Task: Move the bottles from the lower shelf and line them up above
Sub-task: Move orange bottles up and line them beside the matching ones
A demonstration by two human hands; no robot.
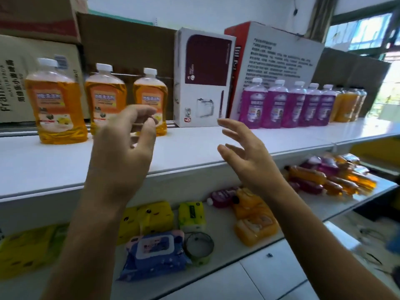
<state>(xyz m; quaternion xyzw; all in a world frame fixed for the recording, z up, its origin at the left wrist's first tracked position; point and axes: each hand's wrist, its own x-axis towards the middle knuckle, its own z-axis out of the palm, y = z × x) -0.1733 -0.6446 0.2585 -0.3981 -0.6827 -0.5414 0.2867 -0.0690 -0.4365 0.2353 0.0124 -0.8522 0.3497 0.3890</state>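
Note:
Three orange bottles with white caps stand upright on the upper shelf (194,148) at the left: one (56,105), a second (105,98), a third (151,94). My left hand (125,148) hovers in front of them with loosely curled fingers, holding nothing. My right hand (246,154) is raised beside it, fingers spread and empty. On the lower shelf (227,250) lie orange bottles (253,221) and one purple bottle (223,197) on their sides. Farther right lies a pile of orange and purple bottles (331,176).
A row of purple bottles (287,105) and orange ones (348,107) stands at the upper shelf's right. White boxes (201,79) and cardboard cartons (19,79) line the back. Yellow tissue packs (151,217), a blue wipes pack (153,254) and a tape roll (199,245) lie below.

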